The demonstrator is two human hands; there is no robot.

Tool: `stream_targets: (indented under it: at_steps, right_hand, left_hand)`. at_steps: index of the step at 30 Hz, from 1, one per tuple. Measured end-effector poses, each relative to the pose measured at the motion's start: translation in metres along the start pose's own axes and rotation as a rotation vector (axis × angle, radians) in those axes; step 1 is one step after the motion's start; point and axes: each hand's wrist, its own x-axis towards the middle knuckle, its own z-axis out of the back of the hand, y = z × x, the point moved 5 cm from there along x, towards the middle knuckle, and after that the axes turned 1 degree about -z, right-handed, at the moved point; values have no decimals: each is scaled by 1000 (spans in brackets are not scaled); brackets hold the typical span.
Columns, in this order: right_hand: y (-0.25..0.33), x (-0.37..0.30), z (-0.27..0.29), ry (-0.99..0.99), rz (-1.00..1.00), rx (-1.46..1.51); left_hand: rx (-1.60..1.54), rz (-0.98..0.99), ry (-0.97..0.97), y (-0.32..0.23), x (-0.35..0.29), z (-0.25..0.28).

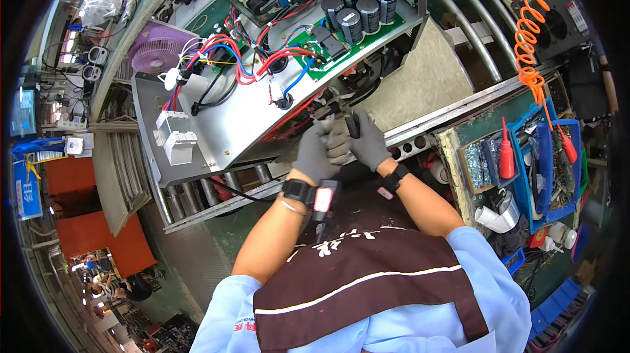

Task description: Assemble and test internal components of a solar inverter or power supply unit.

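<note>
My left hand (316,154), in a grey glove, is closed at the lower edge of an open metal chassis (244,113). What its fingers grip, if anything, is hidden. Close beside it, my right hand (369,144), also gloved, is wrapped round a black-handled tool (354,124) whose working end I cannot make out. Just beyond my fingers, red and black cables (304,114) run under the chassis edge. On the chassis sit a green circuit board (321,48), several black capacitors (350,25) and a bundle of red and blue wires (246,69).
The chassis rests on a roller conveyor (469,21) with a metal rail (453,105) along my side. At right hangs a coiled orange air hose (527,38) over blue bins (558,176) of screws and a red bottle (506,156). A purple fan (155,56) stands at left.
</note>
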Motion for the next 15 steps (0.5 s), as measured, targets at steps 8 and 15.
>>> stream_targets:
  at_steps: [8,15]
  right_hand:
    - [8,0,17,40,357,-832]
    - [23,11,-4,57,449,-826]
  left_hand:
    - [24,-93,-716,-2,-33,57]
    - [-119,-232,-352,4,-7,33]
